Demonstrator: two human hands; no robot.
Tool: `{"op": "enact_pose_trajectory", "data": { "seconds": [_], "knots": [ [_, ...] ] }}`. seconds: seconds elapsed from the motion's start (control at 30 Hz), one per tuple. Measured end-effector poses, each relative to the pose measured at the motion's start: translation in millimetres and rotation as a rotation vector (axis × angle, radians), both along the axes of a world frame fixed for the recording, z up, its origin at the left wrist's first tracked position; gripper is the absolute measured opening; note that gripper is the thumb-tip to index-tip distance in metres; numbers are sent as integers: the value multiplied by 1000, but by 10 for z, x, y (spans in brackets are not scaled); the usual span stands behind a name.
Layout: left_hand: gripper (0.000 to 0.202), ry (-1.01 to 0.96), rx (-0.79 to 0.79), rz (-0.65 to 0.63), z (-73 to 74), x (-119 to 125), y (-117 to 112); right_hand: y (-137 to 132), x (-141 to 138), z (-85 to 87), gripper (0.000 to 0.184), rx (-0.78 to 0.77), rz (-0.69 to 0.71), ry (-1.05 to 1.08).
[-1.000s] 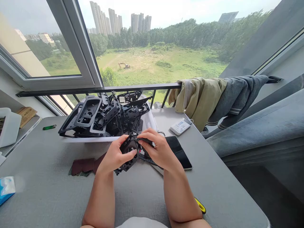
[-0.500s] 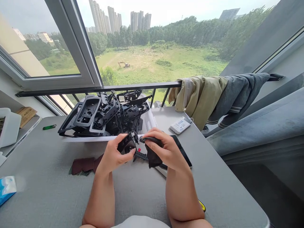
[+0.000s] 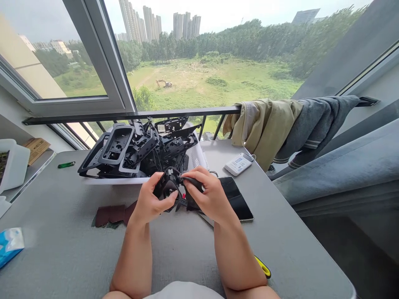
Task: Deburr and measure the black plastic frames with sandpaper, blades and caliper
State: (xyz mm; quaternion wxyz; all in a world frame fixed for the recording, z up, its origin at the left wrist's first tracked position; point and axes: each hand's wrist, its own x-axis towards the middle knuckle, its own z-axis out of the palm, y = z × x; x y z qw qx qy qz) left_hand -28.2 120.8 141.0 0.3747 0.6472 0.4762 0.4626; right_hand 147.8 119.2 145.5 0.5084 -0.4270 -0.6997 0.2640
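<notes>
My left hand (image 3: 149, 203) is closed around a small black plastic part (image 3: 168, 187), held just above the grey table (image 3: 62, 249). My right hand (image 3: 208, 195) pinches a dark piece of sandpaper or cloth (image 3: 190, 201) and presses it against that part's right side. Both hands meet at the table's middle, just in front of a white tray (image 3: 196, 160) heaped with several black plastic frames (image 3: 137, 147).
Dark red sandpaper sheets (image 3: 110, 214) lie left of my hands. A black phone (image 3: 237, 199) and a white device (image 3: 238, 163) lie to the right. A green lighter (image 3: 65, 165), a blue packet (image 3: 11, 246), a yellow-handled tool (image 3: 263, 268), and jackets (image 3: 280, 124) on the railing.
I turned the black part in my left hand and brought the dark sheet in my right hand back against it, after briefly pulling the two apart. The hands rose slightly.
</notes>
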Motion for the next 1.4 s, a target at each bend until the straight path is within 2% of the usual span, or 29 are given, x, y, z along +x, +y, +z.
{"op": "enact_pose_trajectory", "data": {
  "seconds": [0.07, 0.17, 0.3, 0.47, 0.63, 0.8, 0.9, 1.03, 1.1, 1.2, 1.27, 1.4],
  "knots": [
    [22, 14, 14, 11, 6, 6, 2, -1, -7, -7, 16, 17, 12, -24],
    [23, 7, 22, 25, 4, -2, 1, -23, 16, 14, 16, 3, 105, -37],
    [24, -43, 41, 15, -19, -6, 2, -73, 24, 73, 14, 16, 200, 27],
    [22, -50, 91, -16, -42, -8, 11, -90, -31, 59, 17, 91, 77, 58],
    [23, -171, 145, 26, -69, -84, 19, -67, 63, 30, 16, -29, 167, -131],
    [24, -217, 166, 17, -85, -98, 20, -78, 55, 95, 15, 20, 113, 65],
    [24, -191, 169, 9, -90, -84, 8, -92, -43, 87, 15, 76, 76, 100],
    [24, -91, 209, 37, -95, -68, -2, -106, -115, 20, 15, 106, -6, 16],
    [25, -50, 243, 62, -98, -62, 1, -113, -86, 10, 15, 73, 17, -67],
    [25, -103, 285, 97, -102, -59, 5, -118, -13, 42, 15, -13, 80, -147],
    [24, -152, 279, 97, -105, -59, 2, -115, 9, 73, 15, -38, 50, -89],
    [24, -177, 215, 30, -114, -49, 2, -98, -23, 89, 13, 36, -41, 72]
  ]
}}
